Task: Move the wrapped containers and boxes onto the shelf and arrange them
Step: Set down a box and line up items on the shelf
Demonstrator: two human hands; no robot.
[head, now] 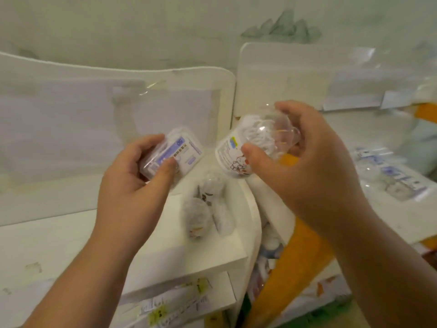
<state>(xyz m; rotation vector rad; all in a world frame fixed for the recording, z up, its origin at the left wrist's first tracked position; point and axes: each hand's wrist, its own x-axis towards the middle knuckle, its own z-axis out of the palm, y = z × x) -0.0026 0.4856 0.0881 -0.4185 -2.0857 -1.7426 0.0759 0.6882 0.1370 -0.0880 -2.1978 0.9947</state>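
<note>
While left fingers (163, 171) pinch a flat box (173, 155), right fingers (255, 152) clasp a clear container (250, 147).

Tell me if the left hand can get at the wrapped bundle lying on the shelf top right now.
Probably not yet: the left hand already grips a small box. The bundle lies uncovered just beside it.

pale wall (142, 24), orange panel (290, 263)
</note>
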